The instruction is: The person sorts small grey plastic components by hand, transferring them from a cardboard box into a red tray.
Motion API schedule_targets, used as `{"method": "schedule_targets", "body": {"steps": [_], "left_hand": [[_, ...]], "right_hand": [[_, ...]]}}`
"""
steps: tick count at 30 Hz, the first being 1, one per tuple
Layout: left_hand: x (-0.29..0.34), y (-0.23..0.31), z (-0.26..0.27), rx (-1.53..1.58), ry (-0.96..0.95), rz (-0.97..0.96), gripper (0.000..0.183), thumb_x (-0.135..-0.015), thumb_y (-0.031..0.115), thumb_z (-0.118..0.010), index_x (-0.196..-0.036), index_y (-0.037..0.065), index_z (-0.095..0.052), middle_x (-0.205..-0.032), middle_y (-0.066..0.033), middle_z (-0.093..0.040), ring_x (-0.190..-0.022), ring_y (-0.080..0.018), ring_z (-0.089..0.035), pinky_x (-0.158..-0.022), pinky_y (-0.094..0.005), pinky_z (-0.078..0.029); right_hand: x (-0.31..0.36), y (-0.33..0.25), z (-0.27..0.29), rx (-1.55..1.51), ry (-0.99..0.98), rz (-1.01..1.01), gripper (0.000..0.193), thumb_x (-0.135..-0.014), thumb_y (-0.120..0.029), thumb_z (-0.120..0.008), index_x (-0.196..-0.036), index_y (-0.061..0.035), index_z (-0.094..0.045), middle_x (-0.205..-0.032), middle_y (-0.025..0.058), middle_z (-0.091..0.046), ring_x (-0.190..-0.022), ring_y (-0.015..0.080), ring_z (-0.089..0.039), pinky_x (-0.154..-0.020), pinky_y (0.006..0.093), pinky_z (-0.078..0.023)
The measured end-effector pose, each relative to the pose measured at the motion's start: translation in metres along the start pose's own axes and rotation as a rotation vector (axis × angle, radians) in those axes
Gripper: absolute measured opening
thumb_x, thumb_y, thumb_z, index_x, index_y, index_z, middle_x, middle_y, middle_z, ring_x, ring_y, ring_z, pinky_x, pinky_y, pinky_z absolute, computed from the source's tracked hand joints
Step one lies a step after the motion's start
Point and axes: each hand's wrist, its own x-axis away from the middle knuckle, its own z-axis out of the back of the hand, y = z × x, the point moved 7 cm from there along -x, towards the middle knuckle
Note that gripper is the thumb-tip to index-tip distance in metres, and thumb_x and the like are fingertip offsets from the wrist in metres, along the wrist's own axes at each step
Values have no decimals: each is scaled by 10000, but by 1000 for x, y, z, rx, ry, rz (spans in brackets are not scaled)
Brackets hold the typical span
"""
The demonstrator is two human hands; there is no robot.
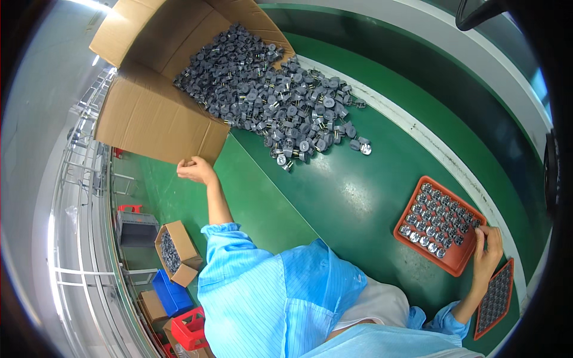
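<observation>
My left hand (197, 170) is closed, its fingers curled at the lower edge of a cardboard flap (158, 122); whether it grips the flap or a small part is hidden. My right hand (488, 250) reaches over the right rim of an orange-red tray (455, 262). Its thumb and fingers are pinched together beside the tray's last parts, and what they hold is too small to make out. Rows of shiny round metal parts (431, 222) stand in the tray. A large heap of grey plug-like pieces with metal pins (292, 110) spills from the tipped cardboard box (161, 42) onto the green table (340, 203).
A second orange-red tray (495, 298) of parts lies at the right, partly past my forearm. A pale rail (418, 128) curves along the far table edge. Lower left are a smaller carton (179, 247) of grey parts, a blue bin (171, 293), a grey crate (137, 230) and a red stool (190, 329).
</observation>
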Motion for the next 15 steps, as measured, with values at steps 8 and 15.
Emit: {"method": "schedule_targets", "body": {"steps": [8,15], "left_hand": [[39,54,12,64,-21,-197,598,-780,17,-637,-1345,-2,-442,-1273,-220,-393,-1106,-359,-513,-910,-480,-492],[11,7,-33,-96,-184,-160,886,-780,111,-716,-1565,36,-312,-1544,-294,-289,-1402,-478,-342,-1164,-556,-323]], "right_hand": [[0,6,7,-6,-14,-15,117,-937,-47,-694,-924,50,-629,-861,149,-618,-788,292,-601,-744,372,-484],[0,9,11,4,-13,-25,107,-926,-34,-698,-917,50,-633,-853,153,-617,-783,295,-605,-732,383,-484]]}}
